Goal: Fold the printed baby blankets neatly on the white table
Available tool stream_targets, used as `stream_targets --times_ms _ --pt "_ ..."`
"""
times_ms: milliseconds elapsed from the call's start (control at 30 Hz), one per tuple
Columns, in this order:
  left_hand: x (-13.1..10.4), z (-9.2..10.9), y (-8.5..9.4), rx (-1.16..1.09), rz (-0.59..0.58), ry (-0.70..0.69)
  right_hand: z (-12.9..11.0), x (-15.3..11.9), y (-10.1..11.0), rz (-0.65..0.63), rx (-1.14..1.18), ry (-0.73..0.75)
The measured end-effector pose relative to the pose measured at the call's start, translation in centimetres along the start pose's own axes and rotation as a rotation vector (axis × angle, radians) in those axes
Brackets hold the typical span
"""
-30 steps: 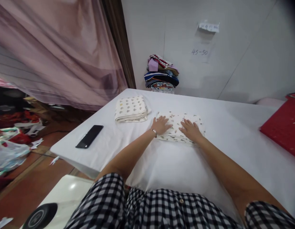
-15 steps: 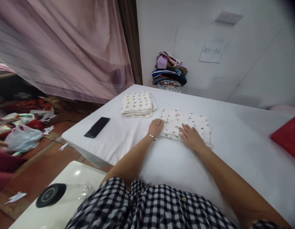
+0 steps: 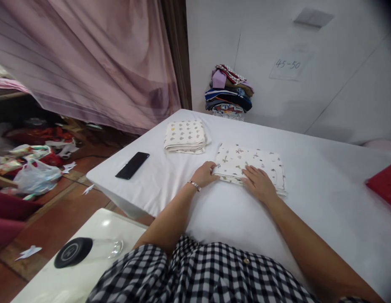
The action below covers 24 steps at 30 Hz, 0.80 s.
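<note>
Head: left hand [image 3: 204, 174] pinches nearer folded cloth [image 3: 235, 159], right hand [image 3: 259, 183] flat atop — plastic bag [image 3: 37, 177], contents unclear.

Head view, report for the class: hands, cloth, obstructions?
Left hand at near left corner of folded cloth, right hand across near edge. Cloth flat on white table. Second folded cloth and phone off left, not blocking.

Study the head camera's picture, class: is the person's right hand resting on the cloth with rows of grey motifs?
No, the right hand rests on the other folded cloth, the one with scattered motifs.
</note>
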<state>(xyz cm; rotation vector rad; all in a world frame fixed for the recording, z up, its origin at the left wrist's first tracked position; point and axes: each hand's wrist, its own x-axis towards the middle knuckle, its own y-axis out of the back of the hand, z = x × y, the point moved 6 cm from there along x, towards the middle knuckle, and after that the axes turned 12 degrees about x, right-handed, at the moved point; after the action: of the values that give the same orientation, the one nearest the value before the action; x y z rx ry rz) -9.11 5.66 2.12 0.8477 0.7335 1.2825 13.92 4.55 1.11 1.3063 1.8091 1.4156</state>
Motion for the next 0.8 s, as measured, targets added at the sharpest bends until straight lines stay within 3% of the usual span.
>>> stream_targets --times_ms 167,400,633,800 --pt "-0.1 -0.1 0.1 -0.008 0.028 0.064 -0.5 -0.4 0.2 0.033 0.021 0.117" --pt "-0.2 0.8 1.5 0.21 0.145 -0.029 -1.0 -0.7 -0.1 0.014 0.008 0.14" --pt "0.3 -0.3 1.0 0.364 -0.01 0.041 -1.6 -0.7 -0.6 -0.054 0.0 0.143" --pt "0.3 -1.1 1.4 0.241 -0.019 0.026 -1.8 -0.5 -0.5 -0.057 -0.017 0.143"
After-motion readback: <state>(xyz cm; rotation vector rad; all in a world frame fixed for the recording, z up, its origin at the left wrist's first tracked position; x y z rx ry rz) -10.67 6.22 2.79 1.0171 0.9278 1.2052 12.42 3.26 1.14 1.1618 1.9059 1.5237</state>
